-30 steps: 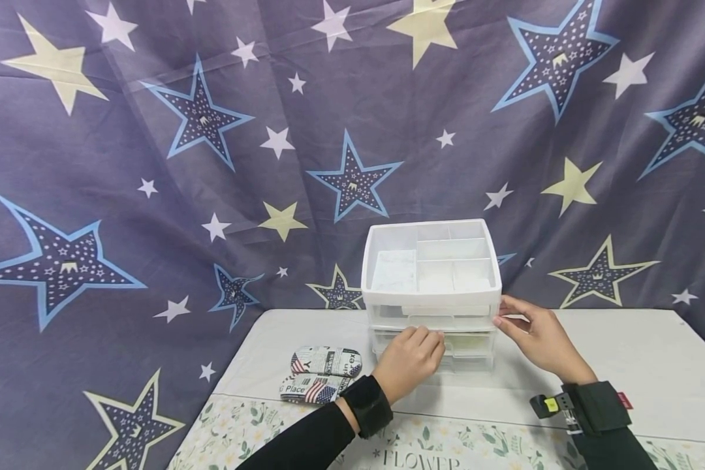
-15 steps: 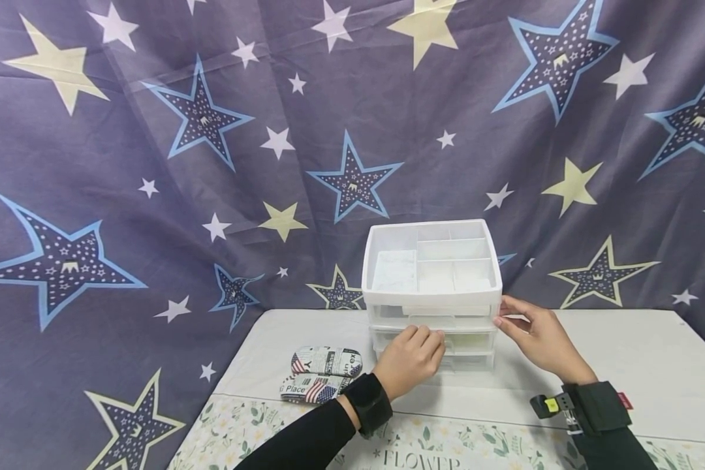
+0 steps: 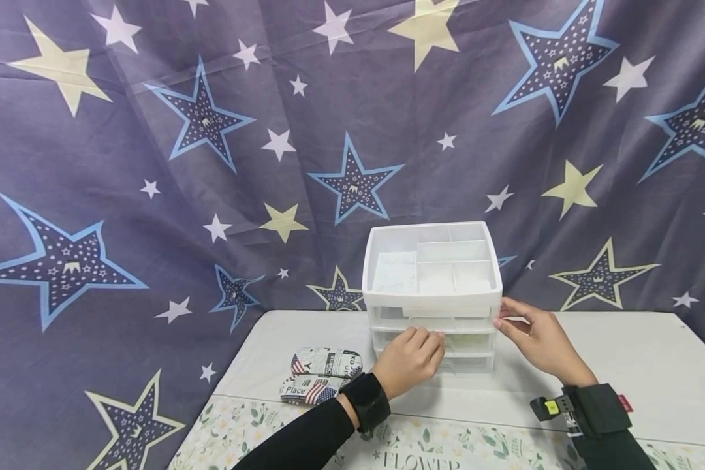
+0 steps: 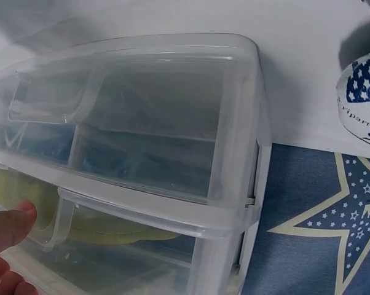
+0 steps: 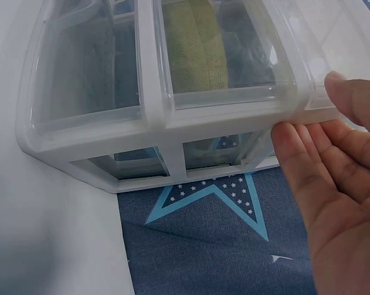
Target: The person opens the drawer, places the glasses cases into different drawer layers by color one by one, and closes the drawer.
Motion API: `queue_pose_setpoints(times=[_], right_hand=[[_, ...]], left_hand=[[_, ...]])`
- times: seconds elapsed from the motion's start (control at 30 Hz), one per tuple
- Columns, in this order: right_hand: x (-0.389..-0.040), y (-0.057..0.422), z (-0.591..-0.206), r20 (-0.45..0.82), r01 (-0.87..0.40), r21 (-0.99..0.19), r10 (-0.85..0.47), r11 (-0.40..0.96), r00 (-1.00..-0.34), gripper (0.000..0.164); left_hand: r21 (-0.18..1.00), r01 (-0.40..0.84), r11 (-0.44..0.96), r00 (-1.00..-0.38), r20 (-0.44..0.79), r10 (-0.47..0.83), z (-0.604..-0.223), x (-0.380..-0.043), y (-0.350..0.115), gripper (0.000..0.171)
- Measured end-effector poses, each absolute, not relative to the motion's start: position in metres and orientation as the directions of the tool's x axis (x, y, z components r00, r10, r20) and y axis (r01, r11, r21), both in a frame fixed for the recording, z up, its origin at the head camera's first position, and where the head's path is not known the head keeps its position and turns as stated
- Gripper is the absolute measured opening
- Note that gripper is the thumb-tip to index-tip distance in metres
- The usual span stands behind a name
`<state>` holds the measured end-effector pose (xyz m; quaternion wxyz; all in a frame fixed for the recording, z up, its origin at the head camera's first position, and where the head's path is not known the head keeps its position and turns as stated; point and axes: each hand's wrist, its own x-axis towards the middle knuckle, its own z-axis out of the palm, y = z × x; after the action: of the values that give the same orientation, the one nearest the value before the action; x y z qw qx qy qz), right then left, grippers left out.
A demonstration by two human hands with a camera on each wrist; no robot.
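A white plastic drawer unit with clear drawers stands on the table. My left hand is at the middle drawer's front; in the left wrist view its thumb lies over the clear handle, other fingers curled below. The handle looks pinched, though the contact is partly hidden. A yellow-green thing shows inside the middle drawer; its kind is unclear. My right hand rests its fingertips on the unit's right side, fingers fairly straight, thumb by the upper drawer front.
Two rounded cases with newspaper-and-flag print lie on the table left of the unit. The unit's top tray has several compartments. A flower-patterned cloth covers the table's near part. Behind hangs a star-print curtain.
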<state>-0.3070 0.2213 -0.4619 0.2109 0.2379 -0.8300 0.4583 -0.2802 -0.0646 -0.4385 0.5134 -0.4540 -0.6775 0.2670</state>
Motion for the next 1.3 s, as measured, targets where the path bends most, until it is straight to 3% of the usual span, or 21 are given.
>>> queue_pose_setpoints(times=[0.73, 1.03, 1.3], right_hand=[[-0.306, 0.222, -0.461, 0.564, -0.584, -0.658, -0.204, 0.475, -0.8, 0.046], [-0.305, 0.223, -0.462, 0.566, -0.59, -0.668, -0.206, 0.454, -0.798, 0.045], [-0.306, 0.223, -0.462, 0.567, -0.592, -0.669, -0.207, 0.449, -0.798, 0.045]], left_hand=[[-0.8, 0.36, 0.48, -0.108, 0.475, 0.873, -0.446, -0.276, -0.065, 0.043], [-0.772, 0.403, 0.492, -0.124, 0.486, 0.865, -0.482, -0.288, -0.06, 0.053], [-0.744, 0.427, 0.514, -0.242, 0.454, 0.858, -0.5, -0.286, -0.059, 0.036]])
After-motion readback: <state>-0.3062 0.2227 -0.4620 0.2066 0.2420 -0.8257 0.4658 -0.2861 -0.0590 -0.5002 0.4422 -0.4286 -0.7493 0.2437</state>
